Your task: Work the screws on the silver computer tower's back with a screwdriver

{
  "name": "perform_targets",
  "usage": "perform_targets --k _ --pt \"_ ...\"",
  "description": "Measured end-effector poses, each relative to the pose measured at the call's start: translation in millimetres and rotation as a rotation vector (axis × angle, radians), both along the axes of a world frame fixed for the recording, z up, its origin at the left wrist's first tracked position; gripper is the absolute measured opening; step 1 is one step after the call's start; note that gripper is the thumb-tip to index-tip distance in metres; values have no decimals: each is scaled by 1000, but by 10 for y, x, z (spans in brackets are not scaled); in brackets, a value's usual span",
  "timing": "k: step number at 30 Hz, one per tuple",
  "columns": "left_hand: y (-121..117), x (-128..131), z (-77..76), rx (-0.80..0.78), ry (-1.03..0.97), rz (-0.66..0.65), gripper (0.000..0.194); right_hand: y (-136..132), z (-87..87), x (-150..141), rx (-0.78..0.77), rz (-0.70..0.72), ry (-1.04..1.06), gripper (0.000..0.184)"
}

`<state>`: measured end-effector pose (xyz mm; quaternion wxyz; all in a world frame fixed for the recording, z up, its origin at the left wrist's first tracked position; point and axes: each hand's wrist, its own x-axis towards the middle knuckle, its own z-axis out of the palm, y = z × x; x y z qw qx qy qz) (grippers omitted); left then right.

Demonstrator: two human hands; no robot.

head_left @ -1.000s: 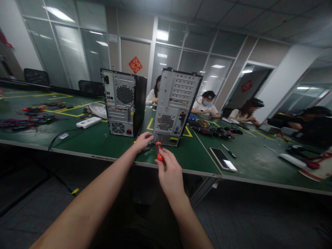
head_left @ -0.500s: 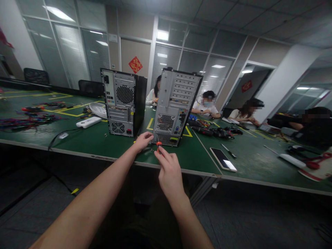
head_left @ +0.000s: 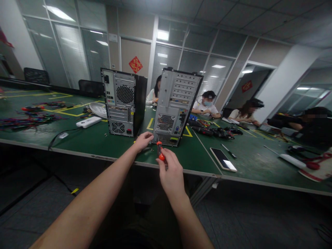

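Job looked partway, amount left unclear: one green table (head_left: 190,159) bore a left-hand tower (head_left: 121,114) and a right-hand tower (head_left: 167,100) (two, upright), fingers of the left hand (head_left: 143,141) by the latter's lower edge, grip not tellable, those of the right hand (head_left: 172,170) grasping one screwdriver (head_left: 159,149) at its lower rear, tiny apparent screws (head_left: 152,149) nearby, uncountable.

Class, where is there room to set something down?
Bare green tabletop lies between the right grey metal computer tower and the black-screened rectangular phone, and right of that phone. Crowded: around the red and black screwdriver, with left hand and right hand close by, and among the tangled multicoloured wires.
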<state>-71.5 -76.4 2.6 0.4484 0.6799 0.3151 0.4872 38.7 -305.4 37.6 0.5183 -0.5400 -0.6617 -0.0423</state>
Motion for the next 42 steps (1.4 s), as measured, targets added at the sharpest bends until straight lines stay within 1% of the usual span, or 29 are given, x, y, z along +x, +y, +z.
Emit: perform_targets --k 6,10,13,18,20,24,26,28,31,34,38,42 --pt "-2 10 8 -12 -10 -5 34 -36 57 8 -25 0 -203 50" --pt "1 11 9 -17 -8 -4 33 -50 76 15 -36 -13 -251 58" --pt "0 8 10 -24 -4 -9 35 -43 61 7 -23 -2 -205 52" --pt "-1 3 8 0 -4 -2 34 -16 18 -18 -22 -7 -44 36" --pt "-4 2 9 11 -4 -2 33 -6 4 -21 -27 -9 -14 34" --pt "-15 -2 13 16 -6 -5 33 2 -2 -15 -26 7 40 35" --pt "-18 -2 14 14 0 -4 32 -4 10 -13 -15 22 27 33" --pt "-13 0 12 7 4 -4 32 -15 29 -11 -1 28 -42 31" --pt "6 7 1 -4 0 -3 33 -32 57 -7 14 3 -162 38" --pt "29 17 -13 -2 -6 5 35 -44 67 0 7 2 -221 46" --pt "39 20 -21 -4 -12 -6 37 -50 62 -3 -2 17 -241 50" --pt "31 12 -22 -7 -11 -5 37 -46 58 -20 -1 27 -169 42"
